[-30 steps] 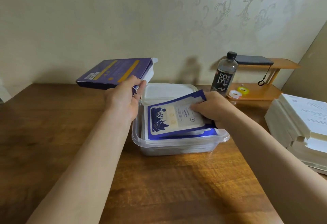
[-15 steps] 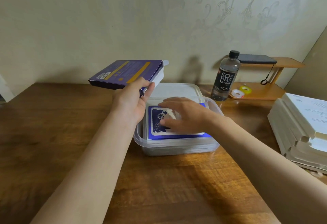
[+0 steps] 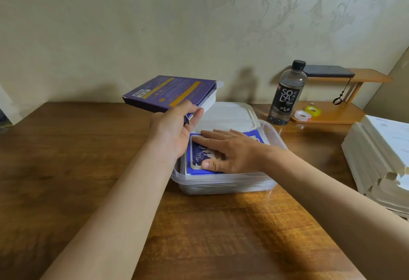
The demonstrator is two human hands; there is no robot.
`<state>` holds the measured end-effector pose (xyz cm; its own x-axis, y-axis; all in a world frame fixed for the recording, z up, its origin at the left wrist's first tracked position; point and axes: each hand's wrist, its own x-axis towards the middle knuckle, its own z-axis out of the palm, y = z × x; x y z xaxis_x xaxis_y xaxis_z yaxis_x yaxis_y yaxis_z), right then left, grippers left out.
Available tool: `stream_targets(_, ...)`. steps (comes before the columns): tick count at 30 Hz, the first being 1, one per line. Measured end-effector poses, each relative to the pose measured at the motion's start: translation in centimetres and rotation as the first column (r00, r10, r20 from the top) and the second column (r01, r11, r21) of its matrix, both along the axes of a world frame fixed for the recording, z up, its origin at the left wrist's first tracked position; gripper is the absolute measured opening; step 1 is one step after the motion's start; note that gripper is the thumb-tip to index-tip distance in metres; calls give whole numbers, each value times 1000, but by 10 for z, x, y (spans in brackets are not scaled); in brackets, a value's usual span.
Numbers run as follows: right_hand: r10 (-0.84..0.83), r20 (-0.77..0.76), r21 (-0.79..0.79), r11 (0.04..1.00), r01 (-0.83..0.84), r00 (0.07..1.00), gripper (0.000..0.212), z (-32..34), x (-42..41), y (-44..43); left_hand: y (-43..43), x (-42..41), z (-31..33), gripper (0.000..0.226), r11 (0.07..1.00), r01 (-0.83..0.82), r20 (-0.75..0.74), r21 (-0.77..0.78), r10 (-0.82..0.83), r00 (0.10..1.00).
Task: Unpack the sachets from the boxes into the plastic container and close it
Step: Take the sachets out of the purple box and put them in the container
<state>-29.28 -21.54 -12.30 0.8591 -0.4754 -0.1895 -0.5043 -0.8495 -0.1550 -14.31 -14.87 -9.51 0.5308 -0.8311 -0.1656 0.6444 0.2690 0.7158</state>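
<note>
Indoors, a brown wooden table (image 3: 66, 180) meets pale patterned wallpaper (image 3: 287, 14).

A clear plastic container (image 3: 223, 183) stood open on the wooden table. Blue-and-white sachets (image 3: 200, 158) lay flat inside it, stacked, the top one printed with a dark blue motif. Its translucent lid (image 3: 228, 111) lay flat just behind it. A purple box (image 3: 170, 91) with yellow bands was held above the container's left rear corner, end flap open.
</note>
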Motion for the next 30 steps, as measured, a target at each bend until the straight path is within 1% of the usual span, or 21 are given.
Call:
stream_targets(4, 18, -51, -23, 1000, -19, 999, 78, 1, 0, -1, 1, -2, 0, 32, 1000, 6, 6, 11, -6, 1000)
stream_targets(10, 90, -72, -56, 994, -94, 993, 79, 4, -8, -9, 2, -3, 1, 29, 1000, 20, 14, 20, -20, 1000)
stream_targets(17, 109, -78, -66, 991, -114, 991, 80, -6, -7, -16, 2, 0, 1, 29, 999, 41, 32, -4, -41, 999)
stream_targets(21, 106, -82, -90, 990, -113, 991, 82, -5, -7, -14, 2, -3, 2, 29, 997, 77, -9, 9, -77, 997)
stream_targets(22, 92, -56, -86, 992, -96, 994, 82, -3, -7, -12, 2, -4, 3, 30, 996, 86, -22, 10, -86, 996)
stream_targets(23, 63, 18, -65, 996, -62, 998, 78, -2, -8, -10, 1, -5, 3, 30, 995, 94, -33, 11, -94, 995)
stream_targets(24, 9, 154, -21, 1000, -5, 988, 68, 1, -8, -8, 1, -6, 4, 30, 995, 101, -40, 12, -100, 994)
stream_targets(25, -93, 341, 57, 995, 78, 936, 52, 5, -7, -6, 0, -6, 4, 29, 994, 105, -40, 16, -104, 994)
stream_targets(26, -240, 529, 169, 970, 176, 814, 34, 8, -4, -6, 0, -8, 4, 28, 994, 105, -32, 20, -104, 994)
stream_targets(27, -398, 660, 314, 917, 248, 637, 20, 12, -2, -8, -1, -9, 4, 27, 994, 102, -17, 23, -102, 995)
stream_targets(28, -539, 712, 472, 842, 262, 450, 13, 16, 0, -9, -2, -11, 2, 27, 995, 100, 1, 20, -100, 995)
stream_targets(29, -646, 704, 605, 763, 227, 296, 12, 21, 2, -9, -2, -12, 1, 27, 995, 103, 21, 15, -103, 994)
stream_targets(30, -718, 668, 699, 695, 167, 195, 13, 24, 4, -9, -3, -14, -1, 26, 994, 111, 42, 13, -112, 993)
